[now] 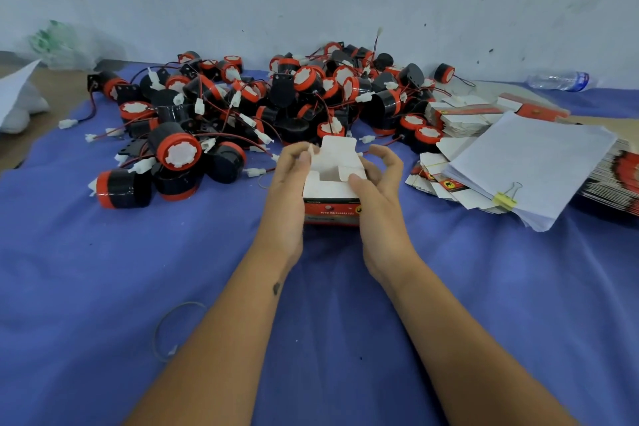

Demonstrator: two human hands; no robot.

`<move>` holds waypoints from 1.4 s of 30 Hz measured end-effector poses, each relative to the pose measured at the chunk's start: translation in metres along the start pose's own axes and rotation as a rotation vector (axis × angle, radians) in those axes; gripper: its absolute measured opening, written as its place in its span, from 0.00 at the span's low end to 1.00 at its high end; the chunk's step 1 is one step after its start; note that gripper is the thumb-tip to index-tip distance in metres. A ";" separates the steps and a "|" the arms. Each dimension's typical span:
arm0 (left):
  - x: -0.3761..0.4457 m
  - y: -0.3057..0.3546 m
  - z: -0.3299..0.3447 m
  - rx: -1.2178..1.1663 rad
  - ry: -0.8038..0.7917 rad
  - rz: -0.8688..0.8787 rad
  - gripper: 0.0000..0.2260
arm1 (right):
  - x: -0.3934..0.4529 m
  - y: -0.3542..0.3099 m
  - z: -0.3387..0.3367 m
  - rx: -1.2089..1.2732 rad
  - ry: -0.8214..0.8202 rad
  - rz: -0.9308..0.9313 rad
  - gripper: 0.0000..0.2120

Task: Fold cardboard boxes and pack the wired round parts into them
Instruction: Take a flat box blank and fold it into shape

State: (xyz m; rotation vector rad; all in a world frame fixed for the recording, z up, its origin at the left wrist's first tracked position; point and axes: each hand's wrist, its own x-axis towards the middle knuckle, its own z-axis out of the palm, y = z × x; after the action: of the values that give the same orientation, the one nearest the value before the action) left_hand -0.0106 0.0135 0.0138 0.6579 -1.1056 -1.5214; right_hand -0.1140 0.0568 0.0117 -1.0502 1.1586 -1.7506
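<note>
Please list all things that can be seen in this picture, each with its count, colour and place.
cardboard box: one, white and red, flaps open, centre
wired round parts: a large pile, black and red, behind the box
flat box blanks: stacks, white and red, right
paper sheets: one stack, white, right
binder clip: one, yellow, on the sheets
water bottle: one, clear, lying far right
plastic bag: one, clear and green, far left
blue cloth: one, under everything
left hand: grips the box
right hand: grips the box
</note>
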 end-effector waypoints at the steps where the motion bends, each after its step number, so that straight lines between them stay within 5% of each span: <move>1: 0.001 0.000 -0.001 -0.030 -0.012 -0.016 0.07 | 0.003 -0.004 0.000 0.014 0.009 0.051 0.21; 7: 0.007 0.005 -0.010 -0.065 -0.066 -0.040 0.12 | 0.016 -0.013 0.012 0.089 0.037 0.286 0.20; 13: 0.004 0.007 -0.010 -0.103 -0.019 -0.057 0.12 | 0.003 -0.002 0.019 0.071 0.124 0.023 0.24; 18: 0.002 0.009 -0.007 -0.026 -0.014 -0.037 0.14 | -0.002 -0.001 0.016 -0.028 -0.010 -0.041 0.21; 23: 0.003 0.020 -0.016 -0.137 -0.047 0.031 0.16 | -0.003 -0.007 0.012 0.164 -0.187 0.000 0.20; 29: 0.000 0.021 -0.021 -0.150 -0.053 0.045 0.17 | -0.004 -0.006 0.009 0.394 -0.209 0.107 0.17; 37: -0.001 0.017 -0.014 0.072 0.120 -0.092 0.18 | 0.000 -0.008 0.004 0.281 -0.190 0.007 0.34; 42: -0.008 0.016 -0.009 0.083 0.138 -0.035 0.19 | -0.001 -0.007 0.004 0.151 -0.143 0.062 0.12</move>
State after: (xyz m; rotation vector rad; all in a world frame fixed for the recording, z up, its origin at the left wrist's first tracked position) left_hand 0.0058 0.0190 0.0235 0.8309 -1.0611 -1.4424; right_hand -0.1106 0.0586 0.0193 -1.0199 0.9456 -1.6590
